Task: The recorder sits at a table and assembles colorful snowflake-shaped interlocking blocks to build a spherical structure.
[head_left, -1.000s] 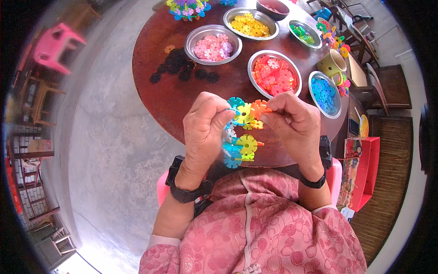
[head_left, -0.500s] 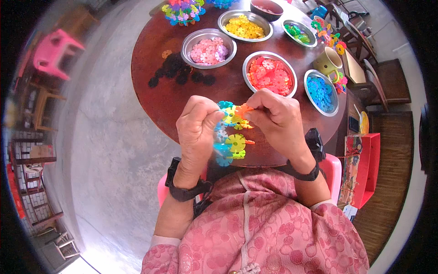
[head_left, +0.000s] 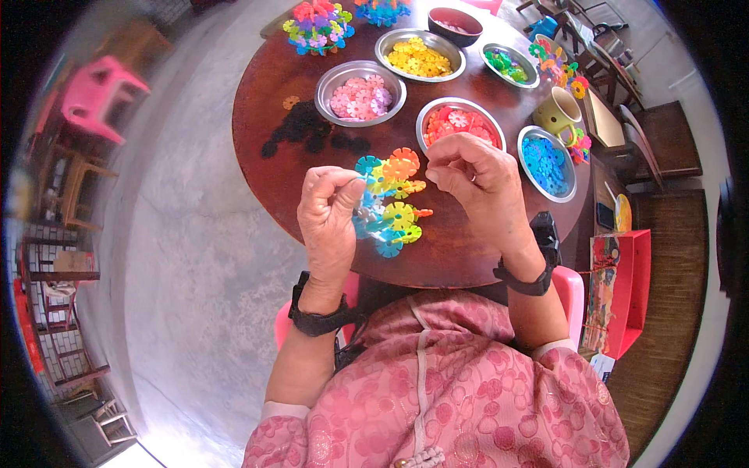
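1. Left hand (head_left: pixel 329 218): thumb and forefinger pinched on the left edge of a joined cluster of notched, flower-shaped plastic discs in blue, lime, yellow and orange (head_left: pixel 399 212).
2. Cluster position: over the near part of the round, dark reddish-brown table (head_left: pixel 437 253), between the two hands. Blue discs on the left side, lime in the middle, orange at the upper right. From where I stand I cannot tell whether its lower end touches the table.
3. Right hand (head_left: pixel 485 183): just right of the orange discs, visibly apart from them. Thumb and forefinger drawn close, gap narrow; cannot tell whether a small piece sits between the tips.
4. Beyond the right hand, partly hidden by it: round silvery metal bowl of red discs (head_left: pixel 462 101). Right of that hand: silvery metal bowl of blue discs (head_left: pixel 569 187).
5. Farther out: silvery metal bowl of pink and lilac discs (head_left: pixel 328 82), silvery metal bowl of yellow discs (head_left: pixel 449 47), smaller silvery metal bowl of green discs (head_left: pixel 532 72).
6. Left of the pink bowl's near side: loose pile of black discs (head_left: pixel 304 129) directly on the tabletop, with one orange-tan disc (head_left: pixel 291 102) near its far edge.
7. Far left of the table: rounded multicoloured assembly of similar discs (head_left: pixel 318 30). Right side: yellow-green mug (head_left: pixel 556 117), near the blue bowl.
8. Both wrists wear black straps (head_left: pixel 320 318).
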A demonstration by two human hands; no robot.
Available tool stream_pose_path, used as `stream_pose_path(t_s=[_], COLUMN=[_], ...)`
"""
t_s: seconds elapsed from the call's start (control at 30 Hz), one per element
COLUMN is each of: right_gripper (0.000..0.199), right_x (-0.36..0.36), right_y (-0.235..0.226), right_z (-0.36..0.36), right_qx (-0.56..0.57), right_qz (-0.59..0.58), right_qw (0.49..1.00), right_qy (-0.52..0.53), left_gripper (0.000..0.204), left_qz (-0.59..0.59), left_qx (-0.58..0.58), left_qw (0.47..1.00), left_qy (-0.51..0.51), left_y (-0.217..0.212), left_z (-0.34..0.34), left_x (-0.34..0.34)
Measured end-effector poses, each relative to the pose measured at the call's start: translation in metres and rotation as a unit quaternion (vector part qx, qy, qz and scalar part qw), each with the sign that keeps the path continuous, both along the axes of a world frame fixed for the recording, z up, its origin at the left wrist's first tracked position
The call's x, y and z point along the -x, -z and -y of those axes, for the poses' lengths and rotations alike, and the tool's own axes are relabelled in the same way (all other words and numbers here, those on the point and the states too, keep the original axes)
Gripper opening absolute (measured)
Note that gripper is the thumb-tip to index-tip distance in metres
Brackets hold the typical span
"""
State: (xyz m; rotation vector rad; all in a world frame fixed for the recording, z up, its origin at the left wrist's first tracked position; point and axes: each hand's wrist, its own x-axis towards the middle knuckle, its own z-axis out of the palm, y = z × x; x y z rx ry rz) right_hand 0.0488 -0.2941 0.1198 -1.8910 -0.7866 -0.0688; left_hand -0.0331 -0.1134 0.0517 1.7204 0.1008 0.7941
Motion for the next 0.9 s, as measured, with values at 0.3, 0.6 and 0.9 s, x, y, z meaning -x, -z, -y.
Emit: stream_pose_path(t_s=[0.3,0.6,0.9], right_gripper=[0.010,0.011,0.010], right_x=[0.004,0.007,0.013], right_y=[0.007,0.012,0.012], right_z=[-0.002,0.002,-0.001], right_qx=[0.053,0.032,0.062], right_qz=[0.116,0.020,0.021], right_qw=[0.991,0.998,0.997], right_qy=[-0.037,-0.042,-0.043], left_gripper=[0.014,0.038,0.033], left_qz=[-0.042,-0.130,-0.175], left_qx=[-0.012,-0.253,-0.151], left_qw=[0.996,0.956,0.962], left_qy=[0.083,0.075,0.144], left_y=[-0.010,-0.030,-0.029], left_z=[-0.006,0.001,-0.004], left_x=[0.003,0.006,0.006])
